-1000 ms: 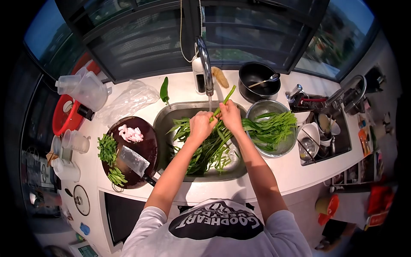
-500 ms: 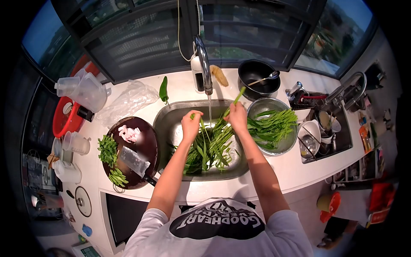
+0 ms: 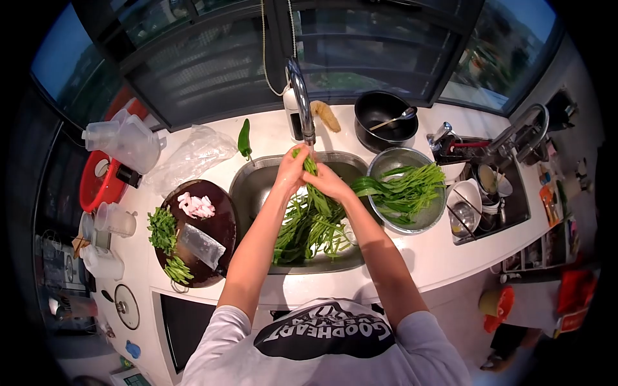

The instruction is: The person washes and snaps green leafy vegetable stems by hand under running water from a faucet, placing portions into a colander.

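My left hand (image 3: 293, 168) and my right hand (image 3: 327, 183) are close together beneath the faucet (image 3: 299, 87), both closed around the stems of leafy greens that look like water spinach (image 3: 310, 222). From my hands the long stems and leaves hang down into the metal sink (image 3: 234, 196). Which stems each hand grips is partly hidden by the fingers. To the right of the sink, a metal bowl (image 3: 432, 222) holds more long green stems and leaves (image 3: 412, 188).
On the left, a round cutting board (image 3: 221, 201) carries a cleaver (image 3: 201, 246), pale chopped pieces (image 3: 196, 206) and cut greens (image 3: 163, 229). Behind the sink are a green pepper (image 3: 244, 139), a ginger-like root (image 3: 326, 116) and a black pot (image 3: 374, 138). Dishes (image 3: 467, 204) crowd a second sink.
My hands were apart over the sink, each with stems. They have come together under the faucet, and the greens are now gathered between them.
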The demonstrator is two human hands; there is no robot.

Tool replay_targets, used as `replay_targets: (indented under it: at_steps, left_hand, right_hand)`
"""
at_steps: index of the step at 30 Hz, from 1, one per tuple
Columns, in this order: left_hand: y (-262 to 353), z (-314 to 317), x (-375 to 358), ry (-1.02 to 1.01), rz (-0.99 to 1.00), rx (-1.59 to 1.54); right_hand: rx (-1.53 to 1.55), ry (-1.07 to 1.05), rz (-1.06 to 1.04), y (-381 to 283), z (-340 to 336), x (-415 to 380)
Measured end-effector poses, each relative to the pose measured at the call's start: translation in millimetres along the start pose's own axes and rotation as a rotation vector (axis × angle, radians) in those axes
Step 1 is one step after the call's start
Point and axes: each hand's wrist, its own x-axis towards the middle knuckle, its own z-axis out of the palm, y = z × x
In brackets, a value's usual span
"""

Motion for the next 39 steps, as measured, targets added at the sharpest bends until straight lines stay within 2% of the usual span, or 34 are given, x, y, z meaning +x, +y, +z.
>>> replay_targets:
  at_steps: [3,4,6,7,8,10,11,12,14,17,20,21,24,26,28,29,32,36,38,39]
  left_hand:
    - [6.2,2.3,-2.6,0.000,0.075,0.352]
    - [2.1,-1.9,-2.6,-0.005,0.092,0.353]
    - [-15.8,-8.0,-2.3,-0.032,0.122,0.353]
    - [-27.0,-7.4,-7.0,0.036,0.172,0.414]
    - [-35.3,-8.6,-9.1,-0.028,0.170,0.374]
    - [-49.5,-13.8,-13.3,-0.155,0.160,0.296]
    - [-60.3,-13.7,-18.0,-0.145,0.184,0.365]
    - [-62.5,-20.7,-20.7,-0.282,0.147,0.540]
    - [-77.1,-21.5,-33.8,-0.300,0.112,0.562]
    - [-101.5,-45.5,-39.1,-0.293,-0.151,0.701]
    - [-121.3,-63.9,-42.0,-0.263,-0.058,0.660]
    - [-129.8,-68.9,-40.0,-0.191,-0.071,0.541]
    - [-149.0,-77.6,-35.4,0.012,-0.107,0.598]
    - [-166.1,-88.3,-30.1,-0.035,-0.176,0.912]
    - [-170.1,-82.4,-38.3,-0.132,-0.218,1.168]
    - [-197.6,-91.5,-37.2,-0.162,-0.154,1.211]
    - [-206.8,-74.2,-55.9,-0.212,-0.069,1.620]
    - [-212.7,-81.0,-60.4,-0.151,0.029,1.872]
    - [-204.5,-87.6,-59.0,-0.165,-0.027,1.700]
    - [-197.9,-92.5,-57.9,-0.169,-0.056,1.613]
  right_hand:
    - [-0.079,0.037,0.105,-7.8,3.5,4.0]
    - [-0.105,0.060,0.155,-7.1,2.0,4.8]
    - [0.092,0.264,0.037,-10.2,7.1,4.1]
    - [0.191,0.369,-0.024,-13.8,12.1,3.9]
    - [0.290,0.472,-0.088,-16.0,12.9,2.4]
    - [0.338,0.484,-0.031,-20.2,7.2,-1.8]
    - [0.383,0.490,-0.027,-22.0,2.8,-5.9]
    - [0.427,0.492,-0.022,-29.6,-1.1,-10.2]
    - [0.378,0.587,-0.006,-45.5,-15.0,-16.9]
    - [0.593,0.684,-0.066,-90.3,-42.1,-35.8]
    - [0.714,0.798,-0.140,-132.9,-79.7,-63.2]
    - [0.759,0.830,-0.184,-131.9,-98.3,-70.0]
    - [0.850,0.982,-0.222,-119.3,-145.7,-96.9]
    - [0.857,0.975,-0.180,-79.1,-178.4,-118.9]
    - [0.839,1.123,0.002,-50.0,-184.9,-133.9]
    - [0.827,1.139,0.044,-33.9,-184.9,-140.4]
    - [0.774,1.153,0.154,-9.8,-180.6,-155.3]
    - [0.590,1.075,0.260,-19.9,-174.0,-168.5]
    - [0.460,1.015,0.258,-56.8,-153.8,-169.5]
    - [0.249,1.069,0.225,-67.5,-140.8,-167.9]
